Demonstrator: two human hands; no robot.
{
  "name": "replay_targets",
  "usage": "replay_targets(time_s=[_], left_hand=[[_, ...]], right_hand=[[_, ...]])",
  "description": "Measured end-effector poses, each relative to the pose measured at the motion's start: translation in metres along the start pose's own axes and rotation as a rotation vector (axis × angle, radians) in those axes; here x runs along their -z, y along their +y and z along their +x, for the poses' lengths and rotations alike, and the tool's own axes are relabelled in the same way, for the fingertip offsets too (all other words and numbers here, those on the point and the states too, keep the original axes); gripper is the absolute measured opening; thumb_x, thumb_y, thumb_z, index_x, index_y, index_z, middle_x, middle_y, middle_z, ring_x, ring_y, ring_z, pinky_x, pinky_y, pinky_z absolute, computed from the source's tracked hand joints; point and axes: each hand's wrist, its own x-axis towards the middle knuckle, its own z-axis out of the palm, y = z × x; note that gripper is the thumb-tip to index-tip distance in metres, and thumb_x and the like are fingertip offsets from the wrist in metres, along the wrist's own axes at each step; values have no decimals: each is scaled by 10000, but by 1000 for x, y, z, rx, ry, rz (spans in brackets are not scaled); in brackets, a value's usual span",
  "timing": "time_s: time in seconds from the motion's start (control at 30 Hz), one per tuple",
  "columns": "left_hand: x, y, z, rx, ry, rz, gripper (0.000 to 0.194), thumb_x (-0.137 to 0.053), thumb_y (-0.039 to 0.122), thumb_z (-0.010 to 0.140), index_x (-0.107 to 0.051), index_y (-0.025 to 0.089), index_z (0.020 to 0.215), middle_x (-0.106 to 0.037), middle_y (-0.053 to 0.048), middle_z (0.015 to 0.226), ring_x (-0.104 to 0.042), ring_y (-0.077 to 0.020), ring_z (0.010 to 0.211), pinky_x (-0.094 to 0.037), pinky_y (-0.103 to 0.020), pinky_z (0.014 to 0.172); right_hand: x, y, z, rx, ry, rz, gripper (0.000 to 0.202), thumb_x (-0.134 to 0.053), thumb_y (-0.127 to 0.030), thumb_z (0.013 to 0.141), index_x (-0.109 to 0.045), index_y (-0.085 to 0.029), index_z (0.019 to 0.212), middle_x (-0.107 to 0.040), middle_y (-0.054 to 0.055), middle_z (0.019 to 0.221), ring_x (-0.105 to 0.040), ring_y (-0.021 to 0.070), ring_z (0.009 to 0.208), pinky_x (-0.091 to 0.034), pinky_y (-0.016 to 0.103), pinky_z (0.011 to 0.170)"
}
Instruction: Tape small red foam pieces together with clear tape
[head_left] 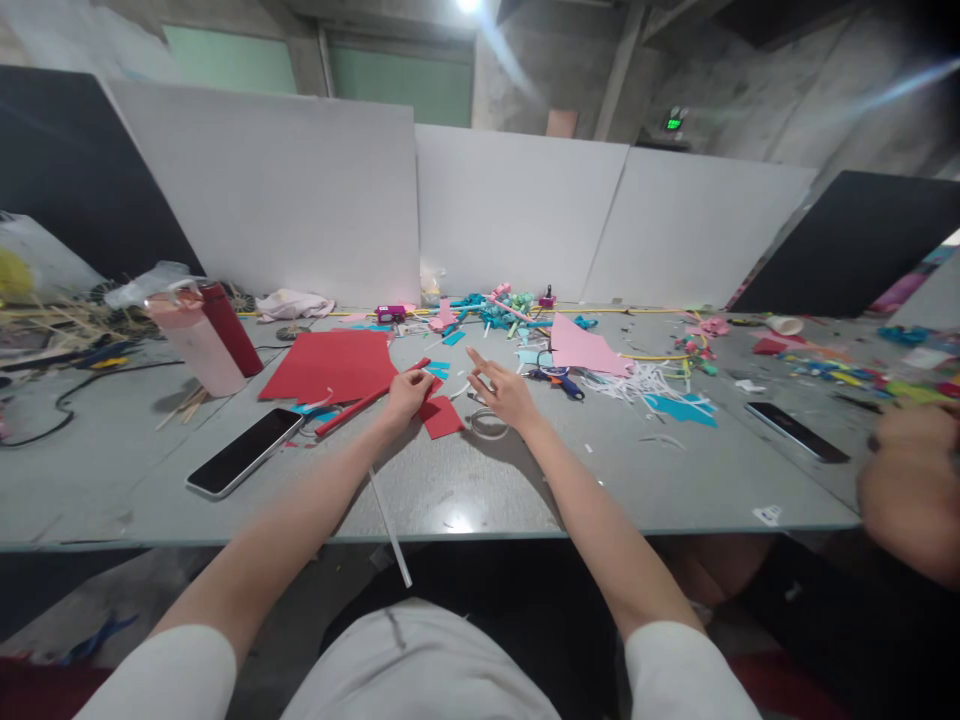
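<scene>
My left hand (409, 393) is closed in a pinch at a small piece of red paper, its fingertips partly hiding the grip. A slim red rod (352, 410) runs slantwise behind that hand; whether the fingers touch it I cannot tell. Just right of the fingertips, a red paper square (442, 418) lies on the table. My right hand (506, 393) hovers with fingers apart and nothing in them, above a clear roll of tape (488, 424). Large red paper (330, 364) lies to the left. A thin white stick (390, 530) juts over the table's front edge below my left forearm.
A phone (244, 453) and a pink bottle (196, 340) are on the left. Pink paper (585, 346), white paper strips (649, 383) and a blue-handled tool (564, 384) lie right of centre. A second phone (796, 432) is near another person's hand (911, 440). White boards (517, 215) stand behind.
</scene>
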Motion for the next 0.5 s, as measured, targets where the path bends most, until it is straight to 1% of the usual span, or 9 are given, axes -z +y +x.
replay_targets(time_s=[0.07, 0.13, 0.2, 0.27, 0.33, 0.4, 0.47, 0.5], left_hand=[[-2, 3, -3, -22, -17, 10, 296, -739, 460, 837, -751, 187, 725, -687, -44, 692, -542, -156, 634, -445, -282, 590], [-2, 6, -5, -26, -24, 14, 306, -746, 462, 832, -731, 186, 700, -670, -44, 667, -532, -159, 625, -435, -282, 574], [-3, 9, -8, -26, -27, 6, 319, -748, 470, 829, -714, 188, 682, -653, -39, 645, -518, -157, 614, -412, -275, 551], [-3, 11, -10, -25, -27, -16, 329, -750, 482, 820, -707, 189, 675, -645, -37, 637, -514, -153, 606, -393, -267, 535], [-4, 13, -12, -13, -31, -46, 330, -756, 487, 809, -706, 188, 680, -650, -39, 636, -527, -151, 598, -388, -261, 534], [-4, 15, -13, 8, -42, -71, 319, -754, 478, 805, -706, 185, 690, -657, -42, 628, -548, -148, 587, -395, -259, 543], [-5, 15, -13, 27, -53, -85, 307, -742, 465, 812, -701, 184, 696, -659, -44, 616, -562, -145, 573, -399, -257, 549], [-5, 15, -14, 31, -59, -88, 304, -736, 461, 819, -699, 184, 699, -659, -44, 612, -565, -144, 567, -398, -257, 548]], right_hand=[[-1, -1, 1, -9, -20, -36, 565, -480, -378, 1154, -408, -300, 1709, -767, 65, 1265, -727, 199, 937, -554, 276, 886], [-2, -1, 1, -13, -43, -72, 575, -463, -326, 1151, -388, -296, 1720, -761, 79, 1300, -731, 201, 924, -558, 277, 866], [-2, 0, 1, -25, -59, -121, 581, -457, -274, 1138, -398, -285, 1715, -754, 89, 1329, -738, 204, 929, -560, 279, 858], [1, 3, 0, -69, -48, -193, 563, -452, -231, 1118, -461, -271, 1680, -742, 94, 1365, -747, 212, 969, -558, 282, 864], [7, 5, 1, -169, -7, -294, 524, -440, -194, 1100, -555, -246, 1609, -732, 109, 1393, -754, 230, 1028, -552, 291, 873], [15, 8, 1, -317, 40, -409, 494, -433, -177, 1088, -615, -220, 1545, -744, 136, 1369, -759, 256, 1057, -544, 314, 874], [23, 11, 3, -483, 43, -512, 456, -449, -203, 1085, -655, -188, 1492, -787, 166, 1239, -770, 287, 1031, -537, 341, 865], [26, 12, 3, -561, 23, -553, 422, -462, -223, 1085, -697, -164, 1431, -801, 182, 1160, -773, 302, 1017, -531, 350, 864]])
